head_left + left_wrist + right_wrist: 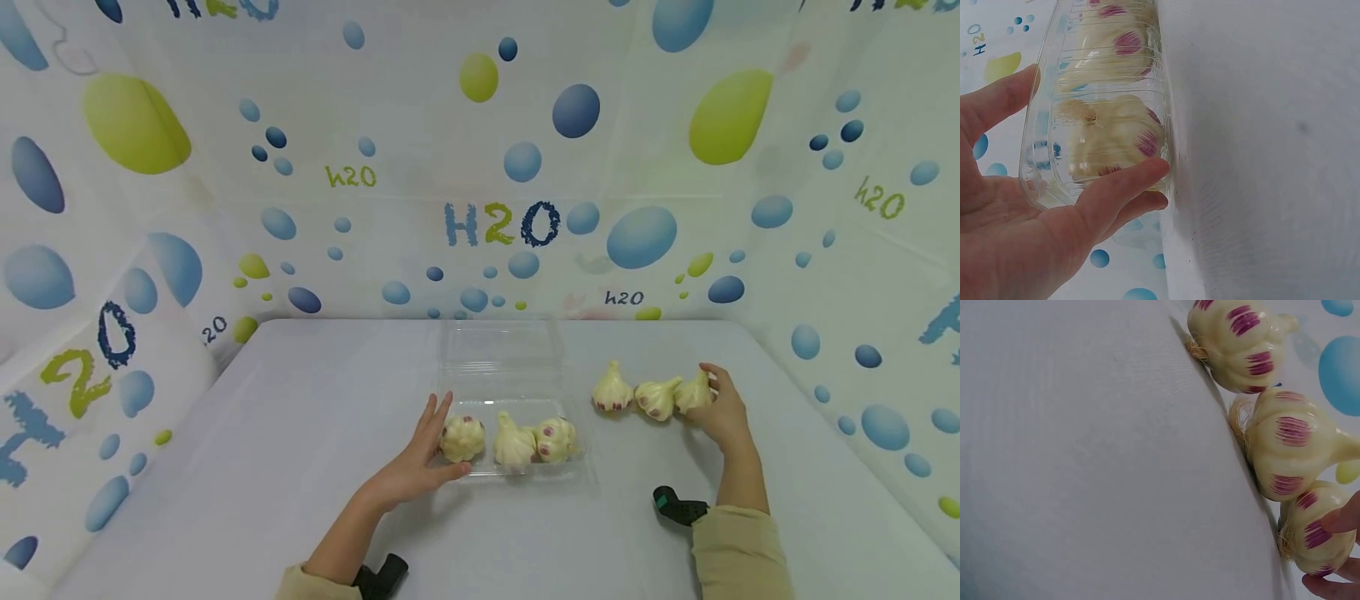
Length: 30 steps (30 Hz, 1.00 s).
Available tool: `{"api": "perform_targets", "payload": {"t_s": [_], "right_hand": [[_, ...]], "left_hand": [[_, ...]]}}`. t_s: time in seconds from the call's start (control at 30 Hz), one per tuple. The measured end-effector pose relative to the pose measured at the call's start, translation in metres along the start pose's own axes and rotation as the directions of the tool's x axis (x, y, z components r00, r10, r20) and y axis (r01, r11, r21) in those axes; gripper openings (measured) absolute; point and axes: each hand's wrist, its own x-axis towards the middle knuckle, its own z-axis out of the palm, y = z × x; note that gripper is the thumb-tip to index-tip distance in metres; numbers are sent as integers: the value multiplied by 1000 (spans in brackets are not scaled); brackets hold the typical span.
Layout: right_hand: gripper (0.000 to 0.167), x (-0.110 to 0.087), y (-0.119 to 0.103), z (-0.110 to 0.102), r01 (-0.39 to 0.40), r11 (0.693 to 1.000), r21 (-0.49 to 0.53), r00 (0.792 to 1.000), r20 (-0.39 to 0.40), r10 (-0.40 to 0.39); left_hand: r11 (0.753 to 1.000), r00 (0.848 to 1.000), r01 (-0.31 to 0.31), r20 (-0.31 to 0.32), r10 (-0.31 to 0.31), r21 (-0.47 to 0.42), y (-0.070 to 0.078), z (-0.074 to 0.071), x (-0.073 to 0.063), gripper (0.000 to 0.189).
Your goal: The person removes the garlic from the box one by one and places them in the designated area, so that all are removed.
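Observation:
A clear plastic clamshell container (480,470) lies on the table with its lid folded back. Inside are a garlic bulb (462,439) at the left end and two more, a middle bulb (514,443) and a right bulb (557,440), side by side. My left hand (412,468) holds the container's left end, thumb along the front and fingers spread up the side. To the right of the container, three garlic bulbs with purple streaks stand in a row. My right hand (726,417) grips the rightmost garlic bulb (1316,540), its fingertips on the bulb's side. Beside it sit the middle bulb (1288,444) and the left bulb (1238,347).
The transparent lid (501,346) reaches toward the far edge of the white table (330,375). Behind it hangs a patterned curtain (405,100) with blue and green drops. Dark devices are strapped at both wrists, the right device (678,507) just above the table.

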Motion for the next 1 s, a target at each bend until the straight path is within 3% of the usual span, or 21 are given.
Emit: {"api": "perform_targets", "payload": {"t_s": [0.47, 0.7, 1.0], "right_hand": [[94, 3, -1, -3, 57, 992, -112, 997, 56, -51], [96, 3, 1, -5, 85, 984, -156, 996, 38, -80], [90, -1, -8, -13, 168, 970, -174, 985, -6, -171]], "left_hand": [[1000, 1000, 4, 0, -4, 3, 1, 0, -1, 93], [1000, 1000, -7, 4, 7, -15, 2, -1, -2, 94], [1000, 1000, -7, 7, 7, -15, 4, -2, -2, 93]]}}
